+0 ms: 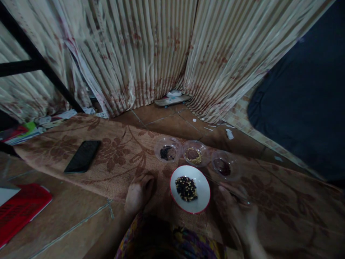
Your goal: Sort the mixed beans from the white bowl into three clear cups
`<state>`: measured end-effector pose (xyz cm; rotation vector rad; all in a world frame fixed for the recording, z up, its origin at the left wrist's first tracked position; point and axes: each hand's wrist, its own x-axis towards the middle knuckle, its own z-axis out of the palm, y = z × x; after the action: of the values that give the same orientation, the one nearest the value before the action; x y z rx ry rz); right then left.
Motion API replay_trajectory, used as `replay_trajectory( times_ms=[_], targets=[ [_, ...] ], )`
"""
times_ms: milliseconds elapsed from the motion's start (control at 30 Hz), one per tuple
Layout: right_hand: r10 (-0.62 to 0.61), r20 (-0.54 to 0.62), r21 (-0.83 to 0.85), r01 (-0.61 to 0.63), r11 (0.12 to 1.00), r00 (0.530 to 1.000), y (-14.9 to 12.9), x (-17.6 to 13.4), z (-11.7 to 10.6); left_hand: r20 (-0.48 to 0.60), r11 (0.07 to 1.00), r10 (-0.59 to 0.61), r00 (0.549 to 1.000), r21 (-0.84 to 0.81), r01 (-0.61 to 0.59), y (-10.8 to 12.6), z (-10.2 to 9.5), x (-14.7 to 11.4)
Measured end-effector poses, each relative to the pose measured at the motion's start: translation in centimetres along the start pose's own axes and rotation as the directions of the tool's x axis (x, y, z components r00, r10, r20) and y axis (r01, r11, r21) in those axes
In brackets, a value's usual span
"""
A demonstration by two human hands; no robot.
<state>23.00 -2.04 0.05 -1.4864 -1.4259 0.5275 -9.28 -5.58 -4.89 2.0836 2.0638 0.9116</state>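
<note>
A white bowl (203,196) with a red rim stands between my hands, holding a mix of dark and pale yellow beads or seeds (186,189). My left hand (138,193) rests on the cloth left of the bowl, fingers curled in; whatever they may hold is hidden. To the bowl's right, my right hand (238,208) is slightly blurred, thumb and fingers apart. Behind the bowl are three clear plastic cups: the left cup (175,144) has black pieces, the middle cup (201,145) yellowish ones, and the right cup (233,169) dark red ones.
A patterned brown cloth (129,144) covers the low, narrow surface. On its left lies a black phone (83,156). Beyond are a skateboard (172,100), striped curtains (159,46) and white scraps on the tiled floor. A red-and-white packet (27,207) lies lower left.
</note>
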Motion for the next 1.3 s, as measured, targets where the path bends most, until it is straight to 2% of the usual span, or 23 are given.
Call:
replay_trajectory(
  times_ms=[133,200,333,767,1033,1300],
  targets=[
    [-0.008,0.183,-0.046,0.016,0.999,0.983,0.2,-1.4,1.1,0.009,1.0,-0.012,1.0,-0.019,0.012,0.0,0.1,-0.1],
    [-0.043,0.218,-0.085,0.063,0.994,0.975,0.5,-1.6,1.4,0.025,0.999,-0.01,1.0,-0.03,0.011,-0.2,0.2,-0.1],
    [-0.109,0.242,-0.121,0.142,0.983,0.964,0.7,-1.5,1.9,0.024,0.999,0.01,1.0,-0.046,-0.009,-0.4,0.4,-0.3],
    [-0.207,0.248,-0.132,0.244,0.961,0.947,0.8,-1.7,2.5,0.009,0.999,0.007,1.0,-0.037,-0.006,-0.3,0.2,-0.2],
    [-0.313,0.296,-0.131,0.363,0.923,0.902,0.6,-1.6,2.4,0.016,1.0,-0.002,1.0,-0.013,0.003,-0.3,0.4,-0.3],
    [-0.338,0.291,-0.127,0.386,0.914,0.895,0.6,-1.6,2.6,0.026,0.999,-0.008,1.0,-0.053,0.009,-0.3,0.2,-0.3]
  ],
)
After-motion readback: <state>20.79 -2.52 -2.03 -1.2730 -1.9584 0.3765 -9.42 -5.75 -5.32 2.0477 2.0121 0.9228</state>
